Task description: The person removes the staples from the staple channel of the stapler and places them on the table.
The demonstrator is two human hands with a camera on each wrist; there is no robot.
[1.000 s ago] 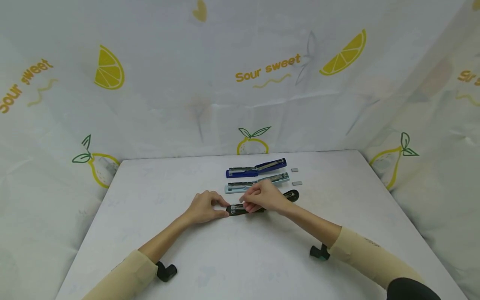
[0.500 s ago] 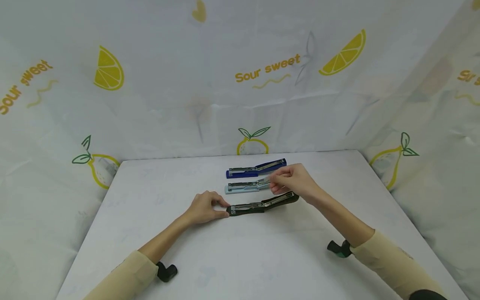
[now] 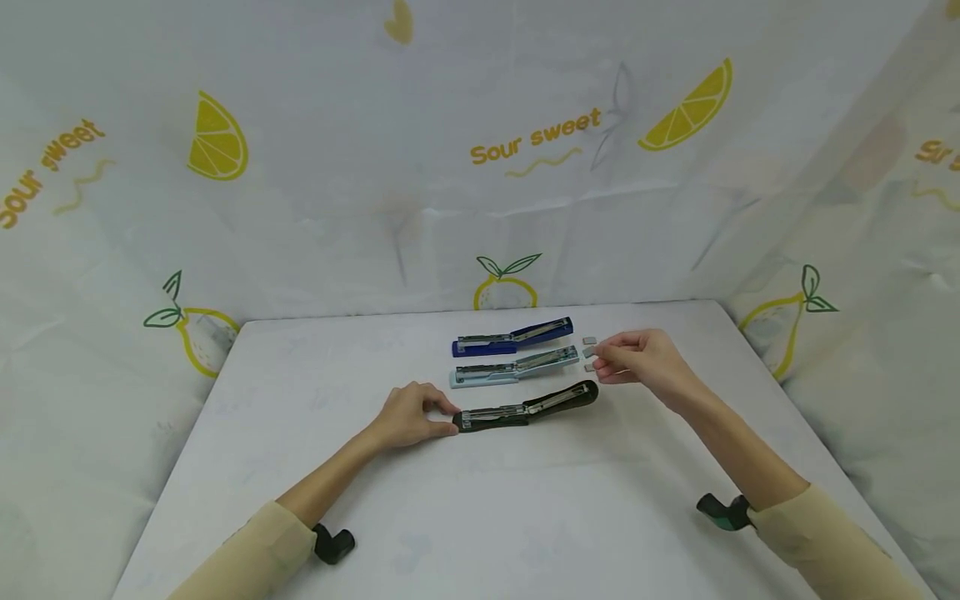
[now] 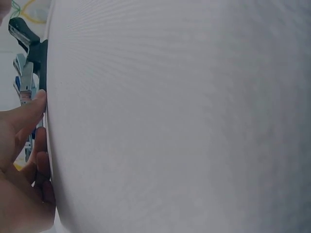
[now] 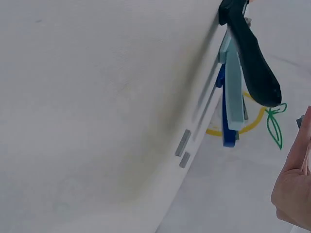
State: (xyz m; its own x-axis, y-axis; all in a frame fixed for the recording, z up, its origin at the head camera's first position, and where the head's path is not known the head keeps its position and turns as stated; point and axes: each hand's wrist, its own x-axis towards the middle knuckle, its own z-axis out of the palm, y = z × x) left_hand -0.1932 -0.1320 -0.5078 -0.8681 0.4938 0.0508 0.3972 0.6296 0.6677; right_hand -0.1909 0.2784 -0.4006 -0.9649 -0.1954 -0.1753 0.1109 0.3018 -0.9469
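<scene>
A black stapler (image 3: 491, 417), its top arm swung open, lies nearest the person. Its left end is pinched between thumb and fingers of my left hand (image 3: 408, 417); the left wrist view shows that hand (image 4: 19, 179) low against the table. Over the table's right side, my right hand (image 3: 645, 362) pinches a small grey strip of staples (image 3: 589, 352) between thumb and forefinger. Two more staple strips lie on the table, a far one (image 3: 589, 340) and a nearer one (image 3: 589, 367) beside my right fingertips. In the right wrist view the held strip (image 5: 299, 122) peeks past the fingers.
Behind the black stapler lie a light blue stapler (image 3: 483, 377) and a dark blue stapler (image 3: 483, 347), both opened out in the same direction. The white table (image 3: 480, 517) ends at a white curtain (image 3: 337, 208) printed with lemons.
My right hand has moved right and away from over the black stapler, past the light blue one, carrying the staple strip to the loose strips. My left hand has stayed on the black stapler.
</scene>
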